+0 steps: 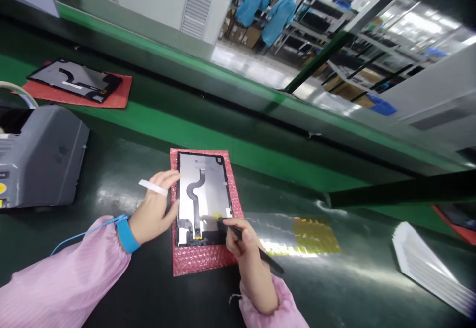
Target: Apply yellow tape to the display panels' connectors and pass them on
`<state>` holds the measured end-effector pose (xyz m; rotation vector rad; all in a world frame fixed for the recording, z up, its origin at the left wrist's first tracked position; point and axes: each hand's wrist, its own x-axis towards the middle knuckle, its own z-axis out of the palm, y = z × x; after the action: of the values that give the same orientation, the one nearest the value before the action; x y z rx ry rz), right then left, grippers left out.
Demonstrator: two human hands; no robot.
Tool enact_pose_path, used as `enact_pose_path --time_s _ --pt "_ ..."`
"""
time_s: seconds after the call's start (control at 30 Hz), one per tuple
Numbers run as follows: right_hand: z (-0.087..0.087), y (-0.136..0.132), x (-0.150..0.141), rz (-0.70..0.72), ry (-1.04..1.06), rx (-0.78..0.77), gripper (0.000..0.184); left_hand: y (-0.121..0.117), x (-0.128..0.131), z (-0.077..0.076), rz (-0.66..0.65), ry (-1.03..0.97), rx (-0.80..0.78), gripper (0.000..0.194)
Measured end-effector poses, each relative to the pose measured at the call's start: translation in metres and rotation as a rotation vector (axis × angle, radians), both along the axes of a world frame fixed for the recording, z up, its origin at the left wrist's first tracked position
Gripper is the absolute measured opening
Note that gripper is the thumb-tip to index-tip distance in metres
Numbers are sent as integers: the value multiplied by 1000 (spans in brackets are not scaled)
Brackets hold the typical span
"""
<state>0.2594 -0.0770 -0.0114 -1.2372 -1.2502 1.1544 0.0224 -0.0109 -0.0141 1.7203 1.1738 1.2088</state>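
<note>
A tablet screen panel (211,194) lies back side up on a red bubble-wrap sheet (203,262). A black curved flex cable (196,204) runs along its silvery back. My left hand (156,204) rests at the panel's left edge, fingers apart, with a white strip (152,188) across the back of the fingers. My right hand (243,244) grips slim black tweezers (271,262), their tip at the panel's lower right. By that tip is a small yellow piece of tape (216,216). Whether the tip touches the tape I cannot tell.
Right of the panel lie clear film and yellow tape pieces (316,235). A grey machine (48,157) stands at left; another panel (78,79) lies behind it on red wrap. White ribbed material (427,268) is at right. Two people in blue gowns (278,18) stand beyond.
</note>
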Motion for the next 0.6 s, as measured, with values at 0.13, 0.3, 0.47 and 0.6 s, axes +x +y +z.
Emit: enact_pose_path --time_s 0.13,0.3,0.47,0.6 --pt "-5 -2 6 32 147 -185 26 -11 -4 8 -348 322 312 50" --pt "5 -1 17 100 130 -235 22 -12 -4 13 -657 423 308 55" --pt "9 -3 23 92 45 -168 19 -10 1 14 -702 456 244 55" --pt "11 -9 19 69 -44 -140 17 -7 3 17 -687 389 173 62"
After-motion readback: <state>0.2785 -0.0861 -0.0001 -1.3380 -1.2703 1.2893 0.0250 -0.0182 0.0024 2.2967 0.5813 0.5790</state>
